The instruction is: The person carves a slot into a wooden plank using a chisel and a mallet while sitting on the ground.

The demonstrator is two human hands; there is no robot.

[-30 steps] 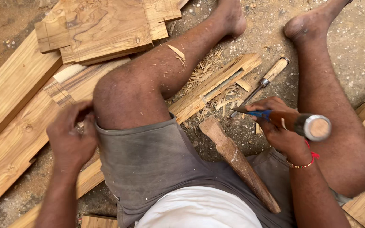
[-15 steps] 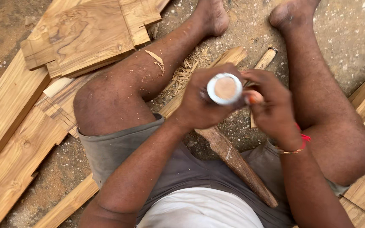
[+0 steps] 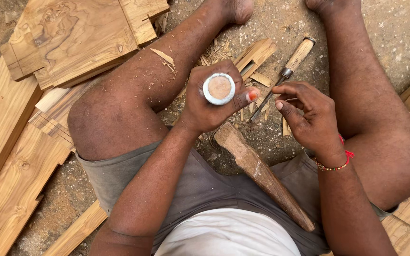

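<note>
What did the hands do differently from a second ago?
The chisel with the ringed wooden handle passed from the right hand to the left hand, which swung in from beside the knee and now grips it upright. The right hand let go, fingers open. The mallet, second chisel and planks stayed put.

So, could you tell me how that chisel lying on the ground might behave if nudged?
The chisel looks rigid, with a metal blade. Its rounded wooden handle might roll slightly, though the gritty ground and wood chips beside it would probably stop it.
</note>
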